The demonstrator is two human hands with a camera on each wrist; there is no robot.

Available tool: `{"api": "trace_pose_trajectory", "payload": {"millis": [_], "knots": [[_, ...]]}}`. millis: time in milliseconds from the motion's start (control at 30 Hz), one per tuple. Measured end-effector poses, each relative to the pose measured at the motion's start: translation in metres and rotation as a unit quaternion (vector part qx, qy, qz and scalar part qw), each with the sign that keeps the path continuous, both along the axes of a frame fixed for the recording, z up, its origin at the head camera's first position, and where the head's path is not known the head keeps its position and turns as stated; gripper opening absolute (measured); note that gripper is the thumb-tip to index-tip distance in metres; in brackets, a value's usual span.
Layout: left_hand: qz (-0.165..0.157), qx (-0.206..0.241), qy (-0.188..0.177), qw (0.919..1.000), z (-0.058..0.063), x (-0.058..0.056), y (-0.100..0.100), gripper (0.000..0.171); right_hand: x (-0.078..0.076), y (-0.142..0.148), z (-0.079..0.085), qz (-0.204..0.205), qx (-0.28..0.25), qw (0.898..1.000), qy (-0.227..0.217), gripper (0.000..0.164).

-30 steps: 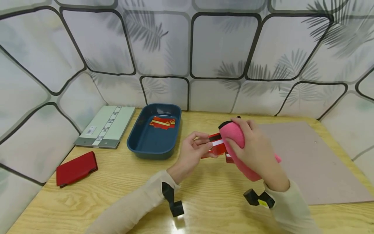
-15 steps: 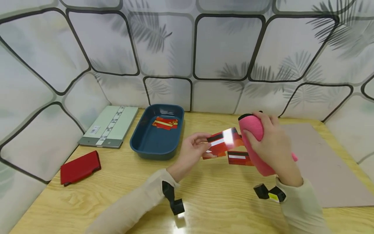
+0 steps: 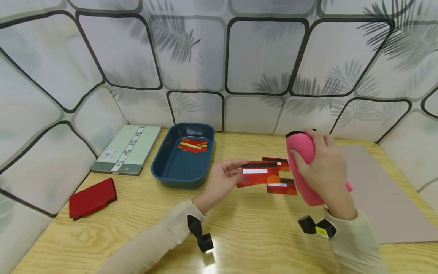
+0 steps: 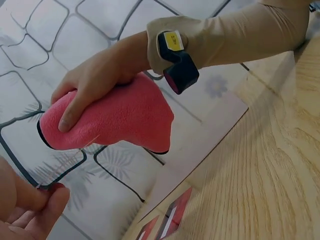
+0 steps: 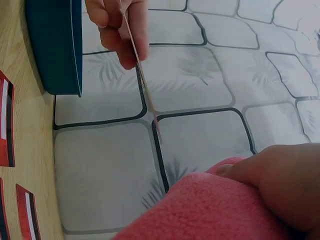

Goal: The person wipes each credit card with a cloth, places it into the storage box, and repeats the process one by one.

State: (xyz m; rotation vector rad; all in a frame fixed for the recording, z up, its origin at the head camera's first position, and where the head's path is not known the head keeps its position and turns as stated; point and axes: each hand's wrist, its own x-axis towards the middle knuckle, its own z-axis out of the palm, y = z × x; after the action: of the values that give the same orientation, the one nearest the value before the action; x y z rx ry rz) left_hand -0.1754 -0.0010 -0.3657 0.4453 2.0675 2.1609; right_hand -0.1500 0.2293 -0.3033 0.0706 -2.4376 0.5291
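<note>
My left hand point(image 3: 220, 182) pinches a red bank card point(image 3: 259, 173) by its left end, the dark stripe and white strip showing. Seen from the right wrist, that card point(image 5: 143, 85) is edge-on, a thin line in the air. A bunched pink cloth point(image 3: 301, 146) with black edging is in the grip of my right hand point(image 3: 323, 171), just right of the card and apart from it. The left wrist view shows the thumb pressed into the cloth point(image 4: 115, 115). Other red cards lie on the table, one behind point(image 3: 283, 164) and one in front point(image 3: 282, 188); the held card partly covers a third.
A dark blue tray point(image 3: 161, 178) with several red and gold cards point(image 3: 192, 145) stands left of centre. Left of it are a pale green folder point(image 3: 119, 148) and a red wallet point(image 3: 93, 198). A greyish-pink board point(image 3: 380, 198) lies at the right; a patterned backdrop rises behind.
The cloth, earlier wrapped over the card's right end, has slid off to the right with my right hand. The card is now fully exposed and has swung to nearly level in my left hand.
</note>
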Motion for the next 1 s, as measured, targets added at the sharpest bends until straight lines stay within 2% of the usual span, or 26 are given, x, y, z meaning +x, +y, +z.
{"api": "trace_pose_trajectory", "payload": {"millis": [133,400,533,700,800,1000], "knots": [[-0.017,-0.004,-0.001,0.9998,-0.001,0.0,-0.002,0.035,0.0,0.0,-0.001,0.003,-0.002,1.0,0.0,0.053],[-0.027,-0.014,0.023,0.9993,-0.001,0.004,-0.004,0.017,-0.001,-0.001,-0.001,0.006,-0.003,1.0,-0.004,0.053],[-0.031,-0.032,0.034,0.9984,-0.003,0.003,-0.002,0.022,0.0,-0.001,-0.002,0.007,-0.004,1.0,-0.006,0.053],[-0.051,-0.007,0.014,0.9986,-0.007,0.0,0.002,0.024,0.002,-0.003,-0.003,0.011,0.001,1.0,-0.012,0.054],[-0.048,0.007,0.006,0.9988,-0.008,0.0,0.003,0.025,0.003,-0.007,-0.003,0.021,0.007,1.0,-0.013,0.055],[-0.041,-0.005,-0.003,0.9992,-0.007,-0.002,0.003,0.018,0.005,-0.015,-0.002,0.03,0.013,0.999,-0.007,0.055]]}}
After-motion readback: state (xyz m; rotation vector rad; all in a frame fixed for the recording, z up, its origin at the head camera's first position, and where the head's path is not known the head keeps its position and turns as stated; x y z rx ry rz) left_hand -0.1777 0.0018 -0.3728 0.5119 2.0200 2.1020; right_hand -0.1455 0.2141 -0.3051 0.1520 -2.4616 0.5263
